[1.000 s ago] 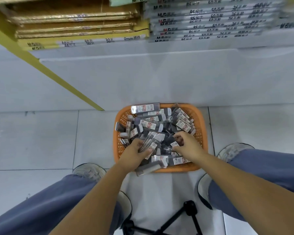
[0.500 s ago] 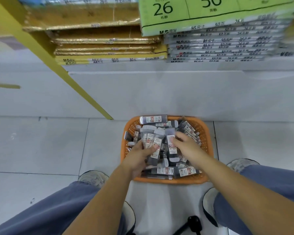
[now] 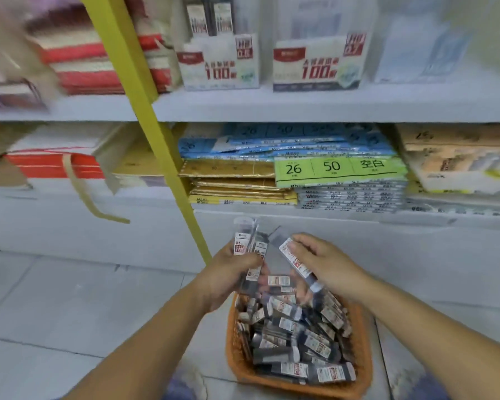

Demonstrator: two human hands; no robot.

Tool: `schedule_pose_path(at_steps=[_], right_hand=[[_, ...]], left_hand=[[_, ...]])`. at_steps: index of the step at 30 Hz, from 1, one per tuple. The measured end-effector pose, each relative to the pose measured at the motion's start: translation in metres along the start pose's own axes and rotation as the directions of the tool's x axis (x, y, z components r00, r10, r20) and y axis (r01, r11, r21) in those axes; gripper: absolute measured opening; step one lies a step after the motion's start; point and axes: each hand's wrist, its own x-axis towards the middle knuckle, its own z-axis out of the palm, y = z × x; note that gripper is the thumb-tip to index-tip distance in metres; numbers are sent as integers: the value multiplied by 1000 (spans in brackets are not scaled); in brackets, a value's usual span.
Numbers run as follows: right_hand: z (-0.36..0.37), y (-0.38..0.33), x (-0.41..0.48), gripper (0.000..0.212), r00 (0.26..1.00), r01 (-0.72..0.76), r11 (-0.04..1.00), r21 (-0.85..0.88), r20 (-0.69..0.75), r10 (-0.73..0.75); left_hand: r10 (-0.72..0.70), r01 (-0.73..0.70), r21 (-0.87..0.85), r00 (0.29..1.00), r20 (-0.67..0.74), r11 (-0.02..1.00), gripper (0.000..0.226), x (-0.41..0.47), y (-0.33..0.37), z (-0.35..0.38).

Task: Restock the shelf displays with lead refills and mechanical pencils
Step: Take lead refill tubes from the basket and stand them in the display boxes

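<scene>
In the head view I look down at a pale tiled floor (image 3: pixel 70 313) in front of a stationery shelf. An orange basket (image 3: pixel 233 350) sits on the tiles between my forearms, heaped with lead refill tubes (image 3: pixel 295 333) lying every which way.

My left hand (image 3: pixel 228 272) is raised above the basket's far edge, fingers curled round a bunch of refill tubes (image 3: pixel 247 246) that stand roughly upright out of my fist. My right hand (image 3: pixel 326 264) is just beside it and pinches a single tube (image 3: pixel 296 262), tilted with its top toward the bunch; the two hands are near each other but apart.

Behind them a white base panel (image 3: pixel 358 241) rises from the floor. The lower shelf holds flat packs: blue ones (image 3: pixel 272 145) on top, gold ones (image 3: pixel 234 180) under them, and a green pack (image 3: pixel 338 168) marked 26 and 50. Left of a slanting yellow post (image 3: pixel 145 125) sits a red stack (image 3: pixel 55 166) with a loose strap (image 3: pixel 81 192) hanging over the shelf edge. On the upper shelf board (image 3: pixel 300 105) stand two white display boxes (image 3: pixel 218 67), (image 3: pixel 318 67) printed with 100; much up there is blurred.

The post's foot meets the floor close to my left hand. Tiles stretch wide to the left of the basket, and a narrower strip runs along its right rim.
</scene>
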Motion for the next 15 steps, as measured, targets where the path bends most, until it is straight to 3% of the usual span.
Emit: schedule_pose_path(at_steps=[8,11,13,15], right_hand=[[-26,-120,-26,33,969,198,966,-167,181,-168],[-38,-143,-28,31,959,280,958,-62,52,-277],[-45,-153,-26,35,939,340,929,142,-108,-327],[-47,-159,-23,36,906,417,836,357,-237,-351]], left_hand=[[316,-313,44,933,-171,949,38,-41,110,8],[397,-403,25,887,-234,915,35,-45,136,8],[433,-450,-13,866,-250,893,34,-46,148,10],[451,-488,-80,849,-276,869,35,-43,154,14]])
